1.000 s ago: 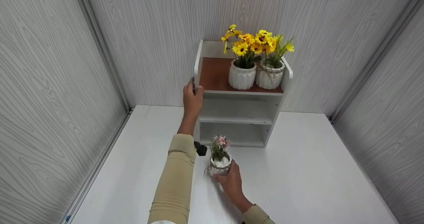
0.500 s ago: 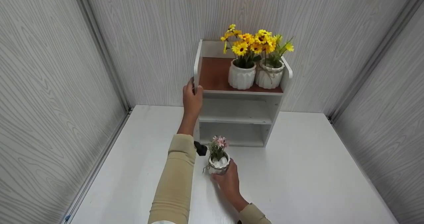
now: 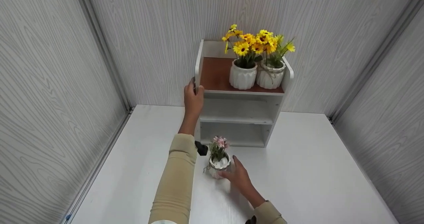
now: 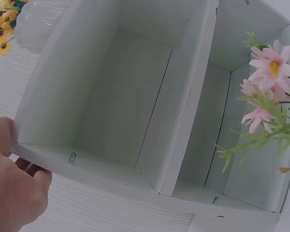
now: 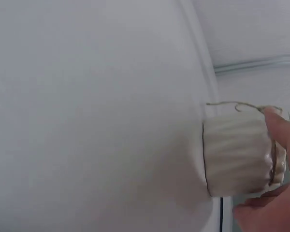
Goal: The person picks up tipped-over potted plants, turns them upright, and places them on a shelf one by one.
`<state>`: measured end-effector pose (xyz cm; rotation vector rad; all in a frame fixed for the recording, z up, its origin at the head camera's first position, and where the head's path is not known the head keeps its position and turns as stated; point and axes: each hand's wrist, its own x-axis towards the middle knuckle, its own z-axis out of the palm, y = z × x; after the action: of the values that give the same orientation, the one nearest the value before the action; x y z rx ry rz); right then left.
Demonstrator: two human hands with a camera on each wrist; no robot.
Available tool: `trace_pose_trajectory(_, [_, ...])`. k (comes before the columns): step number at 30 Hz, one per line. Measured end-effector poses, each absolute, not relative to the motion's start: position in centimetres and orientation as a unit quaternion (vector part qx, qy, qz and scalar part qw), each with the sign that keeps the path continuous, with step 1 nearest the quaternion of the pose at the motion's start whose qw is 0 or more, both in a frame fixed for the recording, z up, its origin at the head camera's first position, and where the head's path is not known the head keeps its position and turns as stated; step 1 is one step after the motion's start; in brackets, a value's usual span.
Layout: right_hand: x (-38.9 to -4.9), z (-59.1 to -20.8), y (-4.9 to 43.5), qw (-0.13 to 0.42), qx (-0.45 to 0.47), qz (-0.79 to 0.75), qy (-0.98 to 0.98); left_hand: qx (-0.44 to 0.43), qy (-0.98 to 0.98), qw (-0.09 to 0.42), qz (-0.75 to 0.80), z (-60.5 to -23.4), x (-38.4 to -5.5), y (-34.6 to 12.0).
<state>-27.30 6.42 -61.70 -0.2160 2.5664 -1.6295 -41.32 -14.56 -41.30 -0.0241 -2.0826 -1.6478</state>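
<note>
A small white ribbed flower pot (image 3: 219, 171) with pink flowers (image 3: 221, 142) and twine round its neck stands on the white table in front of the shelf. My right hand (image 3: 239, 177) is beside it, thumb at the pot's near side and the other fingers spread apart from its right side. The right wrist view shows the pot (image 5: 237, 157) upright against the tabletop, with the thumb (image 5: 279, 126) near its rim. Farther back, my left hand (image 3: 194, 100) grips the left side panel of a white shelf unit (image 3: 243, 122); its fingers curl behind the panel in the left wrist view.
On the shelf's brown top (image 3: 215, 73) stand two white pots: one with yellow flowers (image 3: 242, 76), the other with yellow-green flowers (image 3: 271, 76) and twine. Two compartments lie below. The white table (image 3: 308, 171) meets grey wood-grain walls (image 3: 159, 45) at the back and sides.
The fingers of my right hand have loosened from the pink-flowered pot, and the hand has shifted slightly right. The pot stays about where it was; my left hand keeps its grip.
</note>
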Motion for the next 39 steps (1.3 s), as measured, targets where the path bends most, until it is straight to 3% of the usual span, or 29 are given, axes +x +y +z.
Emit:
trace_pose_trajectory(14, [-30.3,-61.0,8.3,0.115,-0.157,-0.510,0.838,0.002,-0.763,0.226,-0.605,-41.2,-41.4,-14.5])
trace_pose_trajectory(26, [-30.8,-61.8,7.4,0.112,-0.158,-0.529,0.826,0.006,-0.762,0.227,-0.607,-41.1,-41.3,-14.6])
trace_pose_trajectory(39, [-30.4,-62.8,6.7,0.059,-0.167,-0.582,0.794,0.003,-0.763,0.222,-0.607,-41.2,-41.3,-14.5])
